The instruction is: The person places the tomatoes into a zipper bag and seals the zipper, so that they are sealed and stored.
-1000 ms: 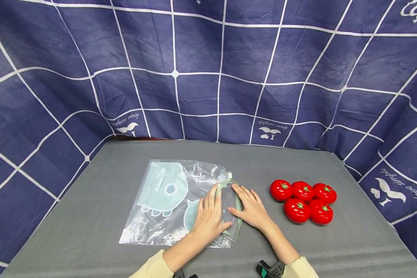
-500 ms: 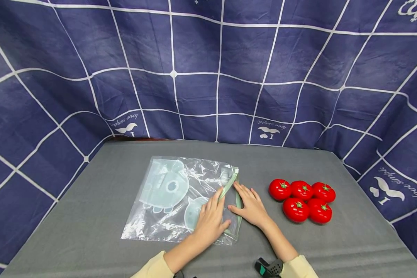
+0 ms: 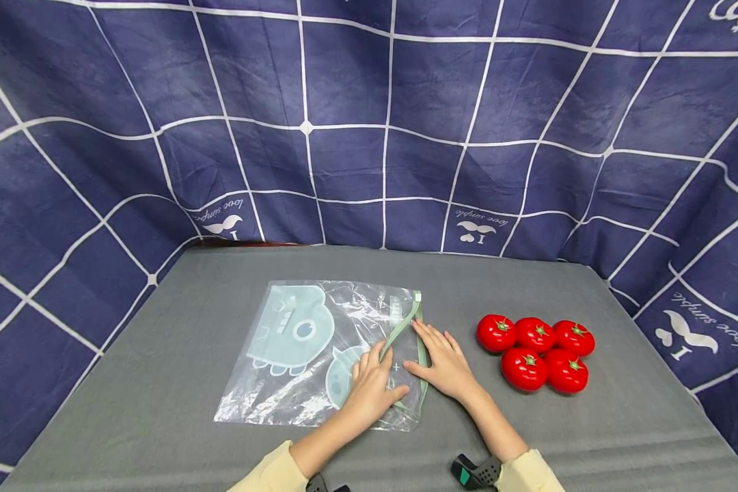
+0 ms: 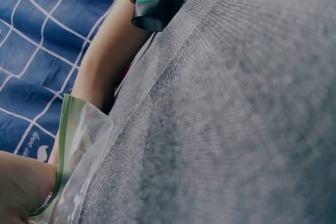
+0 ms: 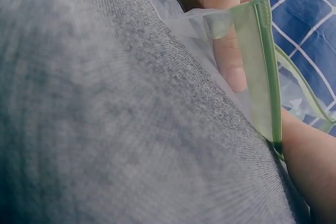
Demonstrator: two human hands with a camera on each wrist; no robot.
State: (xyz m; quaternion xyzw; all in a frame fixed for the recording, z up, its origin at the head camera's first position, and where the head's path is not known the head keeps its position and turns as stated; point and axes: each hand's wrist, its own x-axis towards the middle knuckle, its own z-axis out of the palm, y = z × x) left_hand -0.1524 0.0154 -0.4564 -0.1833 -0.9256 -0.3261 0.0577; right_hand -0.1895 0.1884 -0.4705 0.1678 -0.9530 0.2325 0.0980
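A clear plastic bag [image 3: 283, 403] with pale blue printed shapes lies flat, its green-edged mouth [image 3: 406, 324] turned to the right and parted near the hands. On the upper layer by that mouth rests my left hand [image 3: 367, 395], fingers forward and thumb spread to the right. My right hand [image 3: 445, 363] has its fingertips on the right green edge, the palm just outside the bag. The left wrist view shows the bag's raised corner [image 4: 84, 148] beside a forearm. Fingers show partly through plastic beyond the green strip [image 5: 261, 72] in the right wrist view.
Several red tomatoes [image 3: 534, 355] sit in a close group on the grey tabletop [image 3: 455, 287], right of my right hand. A blue curtain [image 3: 357, 164] with white lines hangs along the back and both sides.
My left hand has drawn back slightly toward me and its fingers reach less far. The bag's far right corner has flattened out and shifted away from me and right. My right hand has hardly moved.
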